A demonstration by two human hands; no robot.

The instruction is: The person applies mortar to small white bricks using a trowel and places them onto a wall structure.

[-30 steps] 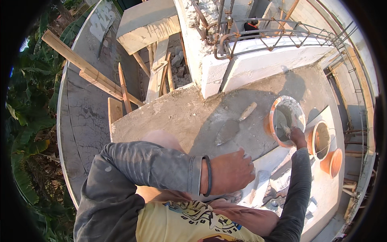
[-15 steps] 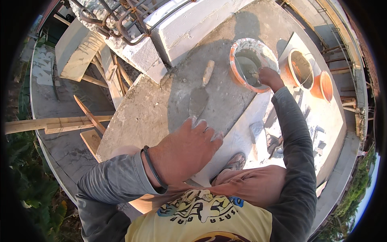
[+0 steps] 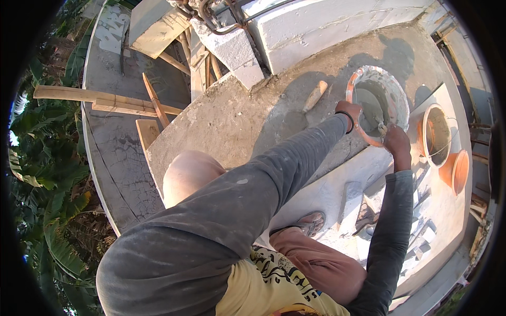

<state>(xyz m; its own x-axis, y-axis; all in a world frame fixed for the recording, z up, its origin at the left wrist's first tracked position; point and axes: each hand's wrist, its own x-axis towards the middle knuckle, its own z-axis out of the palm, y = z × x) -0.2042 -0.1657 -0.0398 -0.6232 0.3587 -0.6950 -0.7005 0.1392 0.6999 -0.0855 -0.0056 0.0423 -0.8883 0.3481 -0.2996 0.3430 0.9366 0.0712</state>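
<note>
- One mortar bucket [image 3: 399,100]; two orange buckets [image 3: 454,171] stand to its right; one trowel [image 3: 316,96] lies to its left.
- The left hand [image 3: 349,109] grasps the bucket's left rim; the right hand [image 3: 396,141], at the near rim, is clenched on a tool [image 3: 381,125], mostly hidden.
- Outdoors, the bucket stands on rough concrete [image 3: 211,124]; white wall [image 3: 316,37] beyond.
- Bucket's mouth faces upward; the tool's visible axis points away from the person, into it.
</note>
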